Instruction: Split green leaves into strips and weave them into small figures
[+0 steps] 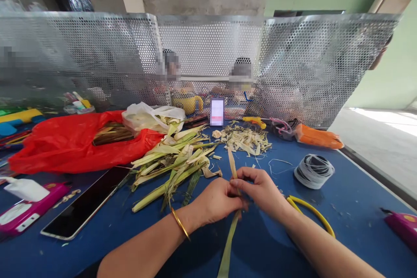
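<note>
A long, pale green strip of corn husk runs toward me from between my hands, and its tan end sticks up beyond them. My left hand is closed on the strip, with fingertips partly hidden. Right against it, my right hand pinches the same strip between thumb and fingers. To the left of my hands lies a heap of corn husks, green and cream. Beyond them is a pile of shredded husk scraps. A yellow-handled tool lies partly covered by my right forearm.
A spool of white thread and an orange packet sit at right. At left are a red plastic bag, a large phone and a magenta box. A perforated metal screen stands behind, with people beyond it.
</note>
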`<state>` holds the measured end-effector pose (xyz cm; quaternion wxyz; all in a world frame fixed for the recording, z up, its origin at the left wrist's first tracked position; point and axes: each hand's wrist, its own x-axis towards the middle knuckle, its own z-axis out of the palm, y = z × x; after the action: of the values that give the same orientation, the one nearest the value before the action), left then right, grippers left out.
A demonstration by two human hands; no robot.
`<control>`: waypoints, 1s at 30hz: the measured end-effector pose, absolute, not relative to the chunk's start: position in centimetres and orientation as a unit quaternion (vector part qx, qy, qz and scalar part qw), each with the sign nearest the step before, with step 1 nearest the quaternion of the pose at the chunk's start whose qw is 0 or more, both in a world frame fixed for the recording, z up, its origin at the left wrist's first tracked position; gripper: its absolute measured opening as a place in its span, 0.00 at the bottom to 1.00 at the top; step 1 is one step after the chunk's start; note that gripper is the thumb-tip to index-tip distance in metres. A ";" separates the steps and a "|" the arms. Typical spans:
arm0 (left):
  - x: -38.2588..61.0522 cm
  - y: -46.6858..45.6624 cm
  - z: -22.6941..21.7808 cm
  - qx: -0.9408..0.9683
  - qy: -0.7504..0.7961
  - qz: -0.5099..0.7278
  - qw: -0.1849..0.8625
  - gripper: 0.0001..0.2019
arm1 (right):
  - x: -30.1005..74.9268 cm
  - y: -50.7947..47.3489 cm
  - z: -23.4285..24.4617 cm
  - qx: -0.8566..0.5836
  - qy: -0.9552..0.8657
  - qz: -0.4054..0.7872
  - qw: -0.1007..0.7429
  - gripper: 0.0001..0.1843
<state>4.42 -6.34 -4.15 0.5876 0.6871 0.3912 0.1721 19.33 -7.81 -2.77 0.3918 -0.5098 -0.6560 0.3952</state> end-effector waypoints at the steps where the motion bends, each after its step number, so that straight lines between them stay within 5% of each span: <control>1: 4.4 -6.4 -4.1 0.688 0.393 0.169 0.586 0.10 | 19.3 -7.7 -2.9 -0.512 -0.644 0.400 0.404 0.13; 9: 3.7 -6.2 -3.5 0.696 0.344 0.156 0.611 0.12 | 18.9 -7.9 -3.6 -0.575 -0.561 0.348 0.483 0.17; 17: 3.3 -5.6 -2.9 0.571 0.346 0.182 0.722 0.17 | 20.6 -6.6 -2.7 -0.536 -0.595 0.435 0.413 0.26; 21: 2.9 -4.7 -2.9 0.509 0.350 0.226 0.753 0.16 | 21.5 -6.2 -2.3 -0.512 -0.647 0.425 0.372 0.23; 26: 3.0 -4.0 -3.1 0.419 0.365 0.300 0.775 0.13 | 22.0 -7.2 -1.5 -0.575 -0.598 0.037 0.557 0.09; 30: 3.3 -3.8 -2.9 0.328 0.337 0.338 0.815 0.09 | 21.7 -8.5 -1.1 -0.452 -0.717 -0.112 0.519 0.05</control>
<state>3.30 -3.76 -2.91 0.8150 0.3282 0.3370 0.3383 21.67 -8.48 -1.13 0.5187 -0.4523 -0.7169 -0.1120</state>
